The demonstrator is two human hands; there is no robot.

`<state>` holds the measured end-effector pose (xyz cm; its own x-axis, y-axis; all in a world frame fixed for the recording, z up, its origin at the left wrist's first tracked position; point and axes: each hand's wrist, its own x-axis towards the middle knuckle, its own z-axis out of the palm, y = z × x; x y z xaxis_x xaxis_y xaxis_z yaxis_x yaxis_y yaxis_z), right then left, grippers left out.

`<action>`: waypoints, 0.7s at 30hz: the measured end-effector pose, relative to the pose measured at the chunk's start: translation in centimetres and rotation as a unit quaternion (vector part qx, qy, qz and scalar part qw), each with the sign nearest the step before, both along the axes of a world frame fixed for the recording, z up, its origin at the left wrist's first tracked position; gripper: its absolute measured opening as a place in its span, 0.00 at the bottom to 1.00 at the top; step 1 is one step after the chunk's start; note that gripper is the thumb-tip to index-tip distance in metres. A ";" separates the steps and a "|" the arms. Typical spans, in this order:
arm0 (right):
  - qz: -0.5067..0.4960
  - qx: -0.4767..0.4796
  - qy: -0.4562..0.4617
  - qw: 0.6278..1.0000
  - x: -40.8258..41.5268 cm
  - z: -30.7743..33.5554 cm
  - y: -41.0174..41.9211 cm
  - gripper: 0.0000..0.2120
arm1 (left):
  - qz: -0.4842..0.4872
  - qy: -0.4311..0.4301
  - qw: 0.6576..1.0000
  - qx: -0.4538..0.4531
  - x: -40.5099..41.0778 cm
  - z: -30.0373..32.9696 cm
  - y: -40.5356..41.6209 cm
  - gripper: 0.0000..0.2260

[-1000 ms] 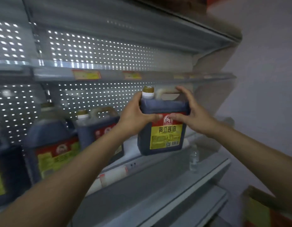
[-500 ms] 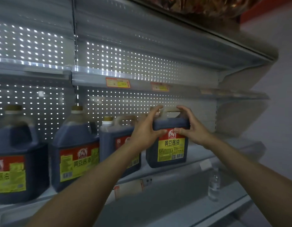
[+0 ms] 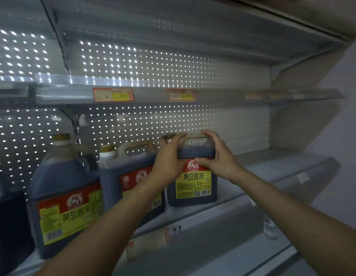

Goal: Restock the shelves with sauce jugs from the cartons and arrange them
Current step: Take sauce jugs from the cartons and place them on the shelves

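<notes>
A dark sauce jug (image 3: 193,186) with a red and yellow label stands upright on the grey shelf (image 3: 272,176), at the right end of a row. My left hand (image 3: 169,162) grips its left shoulder and hides the cap. My right hand (image 3: 217,158) holds its right shoulder, fingers over the tan handle. To the left stand two more jugs, one (image 3: 129,176) touching it, and a bigger-looking one (image 3: 63,196) nearer me. A further jug at the far left edge is mostly cut off.
The shelf to the right of the held jug is bare up to the side panel (image 3: 304,124). An upper shelf (image 3: 213,95) with price tags hangs close above. A small clear bottle (image 3: 269,226) stands on the lower shelf at right.
The jug went from held in the air in front of the shelf to standing on it beside the row. Both hands stayed on it and moved away from me.
</notes>
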<state>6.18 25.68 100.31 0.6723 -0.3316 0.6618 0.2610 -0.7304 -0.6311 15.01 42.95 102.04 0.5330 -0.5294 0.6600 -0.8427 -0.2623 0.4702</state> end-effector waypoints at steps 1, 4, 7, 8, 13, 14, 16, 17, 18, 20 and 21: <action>-0.009 -0.004 0.001 1.000 0.3 -0.3 0.1 0.41 | 0.014 -0.004 1.000 0.003 0.1 -0.2 -0.2 0.36; -0.039 -0.017 0.013 0.999 0.8 -0.5 0.2 0.41 | 0.047 -0.019 0.999 0.018 0.2 -0.5 -0.5 0.36; -0.049 -0.027 0.028 0.998 0.6 -0.4 0.0 0.41 | 0.061 -0.032 0.997 0.022 0.1 -0.2 -0.4 0.36; -0.047 -0.030 0.034 0.998 0.5 -0.4 0.0 0.41 | 0.059 -0.034 0.998 0.016 0.2 0.0 -0.3 0.36; 0.007 -0.045 0.058 0.997 0.0 -0.5 -0.5 0.40 | 0.029 -0.059 0.998 0.014 0.8 0.7 -0.1 0.36; 0.025 -0.048 0.055 0.997 -0.2 -0.6 -0.7 0.39 | 0.026 -0.052 0.998 0.011 0.6 0.9 0.0 0.35; 0.053 -0.044 0.051 0.996 -0.5 -0.8 -1.3 0.38 | 0.018 -0.018 1.000 0.005 0.2 1.4 0.2 0.33; 0.064 -0.036 0.051 0.996 -0.7 -0.8 -1.4 0.38 | 0.013 0.000 1.000 0.003 0.1 1.6 0.5 0.33; 0.072 -0.027 0.052 0.996 -1.0 -0.8 -1.5 0.37 | 0.011 0.010 1.000 0.005 0.0 1.9 0.7 0.33; 0.074 -0.018 0.058 0.995 -1.3 -0.7 -1.3 0.37 | 0.007 0.013 1.000 0.021 -0.3 2.3 1.5 0.33; 0.071 -0.018 0.061 0.995 -1.5 -0.6 -1.2 0.37 | 0.008 0.012 0.999 0.032 -0.6 2.5 1.9 0.33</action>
<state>4.72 24.45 99.68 0.7869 -0.2062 0.5816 0.2854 -0.7141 -0.6392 14.40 44.87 104.50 0.5566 -0.5612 0.6126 -0.8271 -0.3051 0.4720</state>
